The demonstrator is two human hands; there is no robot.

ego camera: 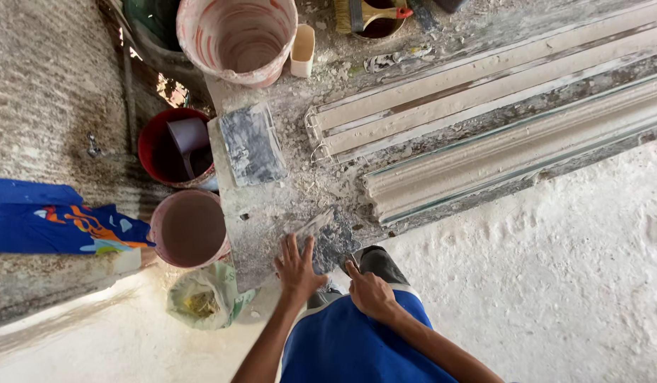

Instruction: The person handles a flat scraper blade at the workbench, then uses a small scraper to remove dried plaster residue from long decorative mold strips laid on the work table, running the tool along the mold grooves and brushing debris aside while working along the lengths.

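Note:
My left hand [297, 268] lies flat with fingers spread on the near edge of the plaster-crusted work table [261, 220], touching a grey plaster-smeared scraper plate [333, 240]. My right hand [368, 289] rests at the table's near edge just right of that plate, fingers curled, its index tip at the plate's corner. I cannot tell whether it grips anything. A second grey flat trowel plate [252, 145] lies farther up the table. Long white plaster cornice mouldings [498, 152] stretch across the table to the right.
A pink-stained bucket [236, 37] stands at the table's far end, with a small cup [302, 50] and a brush in a bowl [374, 15]. Left of the table sit a red bucket with a scoop [174, 147], a brown-filled bucket [190, 228], a plastic bag [204, 298] and blue cloth [52, 218].

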